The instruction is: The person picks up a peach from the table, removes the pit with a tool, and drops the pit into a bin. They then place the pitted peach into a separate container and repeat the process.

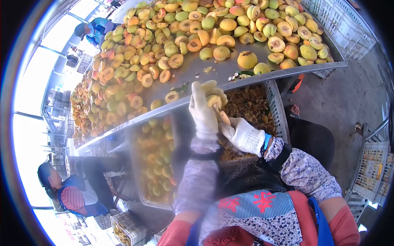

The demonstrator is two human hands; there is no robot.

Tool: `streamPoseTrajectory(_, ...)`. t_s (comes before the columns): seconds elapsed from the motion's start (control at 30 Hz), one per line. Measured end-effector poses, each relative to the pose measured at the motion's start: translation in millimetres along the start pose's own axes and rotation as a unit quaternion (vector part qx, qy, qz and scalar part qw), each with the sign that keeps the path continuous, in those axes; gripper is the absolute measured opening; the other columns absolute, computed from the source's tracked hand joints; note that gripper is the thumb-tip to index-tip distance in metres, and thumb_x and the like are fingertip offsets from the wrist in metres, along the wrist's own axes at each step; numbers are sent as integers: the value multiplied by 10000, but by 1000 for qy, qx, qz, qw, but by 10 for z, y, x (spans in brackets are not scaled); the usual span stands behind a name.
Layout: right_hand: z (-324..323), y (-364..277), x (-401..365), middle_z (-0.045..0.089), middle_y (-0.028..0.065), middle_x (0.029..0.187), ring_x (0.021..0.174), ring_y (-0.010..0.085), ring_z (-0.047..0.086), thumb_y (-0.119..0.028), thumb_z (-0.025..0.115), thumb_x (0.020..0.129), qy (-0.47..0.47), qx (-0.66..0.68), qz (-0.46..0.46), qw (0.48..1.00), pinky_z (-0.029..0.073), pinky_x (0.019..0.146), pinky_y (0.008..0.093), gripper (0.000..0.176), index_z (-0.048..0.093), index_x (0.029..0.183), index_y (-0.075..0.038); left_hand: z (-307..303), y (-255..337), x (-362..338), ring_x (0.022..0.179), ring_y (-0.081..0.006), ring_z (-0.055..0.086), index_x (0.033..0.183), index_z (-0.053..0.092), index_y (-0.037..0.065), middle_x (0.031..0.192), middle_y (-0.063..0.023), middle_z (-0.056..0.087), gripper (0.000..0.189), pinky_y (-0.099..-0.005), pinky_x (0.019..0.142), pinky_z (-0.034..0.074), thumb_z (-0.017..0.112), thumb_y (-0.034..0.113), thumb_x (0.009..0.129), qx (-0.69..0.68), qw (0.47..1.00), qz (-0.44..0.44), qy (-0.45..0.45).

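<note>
My left hand (204, 110), in a white glove, is closed around a yellow peach half (214, 101) just below the edge of a metal table (205, 76). My right hand (243, 134), also gloved, grips a small tool (224, 118) whose tip touches the fruit. Both hands hover over a white crate of pits (278, 110). The table holds a large heap of halved peaches (164, 45).
A bin of pitted peach halves (158, 160) sits under the table at left. One seated person (72, 188) works at lower left, another person (92, 30) at the far end. White crates (371, 172) stand at right and upper right on the concrete floor.
</note>
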State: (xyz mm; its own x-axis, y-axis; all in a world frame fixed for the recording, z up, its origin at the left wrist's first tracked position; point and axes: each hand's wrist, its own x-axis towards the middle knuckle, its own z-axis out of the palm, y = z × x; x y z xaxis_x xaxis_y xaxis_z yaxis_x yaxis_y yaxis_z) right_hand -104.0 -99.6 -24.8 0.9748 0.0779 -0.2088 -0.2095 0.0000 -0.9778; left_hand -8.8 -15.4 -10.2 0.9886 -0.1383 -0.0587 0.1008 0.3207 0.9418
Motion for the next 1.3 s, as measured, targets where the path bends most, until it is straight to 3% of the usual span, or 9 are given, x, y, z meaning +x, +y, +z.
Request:
streamPoseTrajectory(0.37, -201, -121, -88, 528, 1, 639, 455, 137, 503, -569, 487, 961, -146, 163, 238, 946, 419, 396, 285, 528, 577, 961, -49, -218, 256, 155, 539, -192, 576, 844, 651, -79, 632, -126, 605, 455, -287, 523, 477, 512, 331, 985, 46, 952, -123, -278)
streamPoseTrajectory(0.47, -199, -126, -90, 535, -2, 648, 481, 141, 531, -571, 495, 953, -125, 4, 211, 969, 454, 429, 289, 527, 576, 961, -50, -136, 333, 132, 531, -165, 569, 848, 661, -70, 642, -121, 612, 426, -259, 518, 450, 530, 315, 978, 183, 937, -149, -258)
streamPoseTrajectory(0.53, -166, -199, -146, 434, -35, 579, 397, 61, 383, -521, 563, 959, -91, 49, 232, 967, 295, 336, 232, 445, 520, 832, -97, -161, 292, 137, 533, -142, 569, 852, 657, -53, 676, -119, 634, 409, -238, 516, 434, 537, 317, 978, 207, 930, -140, -269)
streamPoseTrajectory(0.63, -182, -197, -137, 438, -28, 579, 395, 67, 379, -496, 556, 970, -95, 86, 238, 963, 297, 337, 236, 433, 525, 839, -85, -209, 195, 147, 517, -170, 558, 839, 636, -21, 671, -101, 620, 435, -275, 513, 446, 524, 374, 984, 145, 940, -92, -294)
streamPoseTrajectory(0.73, -190, -153, -86, 549, 11, 629, 466, 124, 502, -558, 518, 950, -197, 211, 253, 923, 417, 415, 282, 505, 576, 945, -56, -181, 37, 84, 511, -208, 560, 827, 612, 35, 642, -67, 585, 434, -317, 502, 455, 500, 422, 989, -190, 947, -161, -201)
streamPoseTrajectory(0.83, -125, -125, -80, 431, -17, 555, 404, 83, 386, -429, 518, 991, -102, 58, 166, 979, 311, 363, 252, 385, 509, 830, -80, -144, -12, 98, 499, -215, 546, 800, 558, 146, 614, -16, 535, 407, -342, 463, 444, 494, 509, 971, -296, 911, -211, -192)
streamPoseTrajectory(0.93, -199, 257, 16, 705, 182, 884, 845, 330, 683, -236, 587, 952, -12, -252, -239, 938, 528, 765, 361, 279, 659, 1073, 5, -223, -273, 240, 484, -218, 531, 853, 580, 117, 614, -39, 530, 444, -350, 443, 449, 498, 540, 958, -376, 853, -255, -257)
streamPoseTrajectory(0.97, -154, 86, -38, 699, 192, 866, 818, 322, 685, -217, 583, 953, -3, -192, -81, 978, 523, 734, 376, 265, 651, 1061, 15, -170, -231, 172, 496, -239, 565, 891, 595, 106, 639, -55, 570, 453, -368, 448, 477, 497, 542, 960, -362, 885, -215, -201)
streamPoseTrajectory(1.3, -202, 290, 87, 645, 238, 824, 792, 429, 640, -145, 570, 950, 35, -333, -228, 914, 483, 677, 401, 212, 595, 1038, 46, -249, -181, 142, 609, -283, 609, 1101, 494, 41, 772, -104, 585, 438, -423, 566, 546, 452, 463, 989, -404, 891, -182, -101)
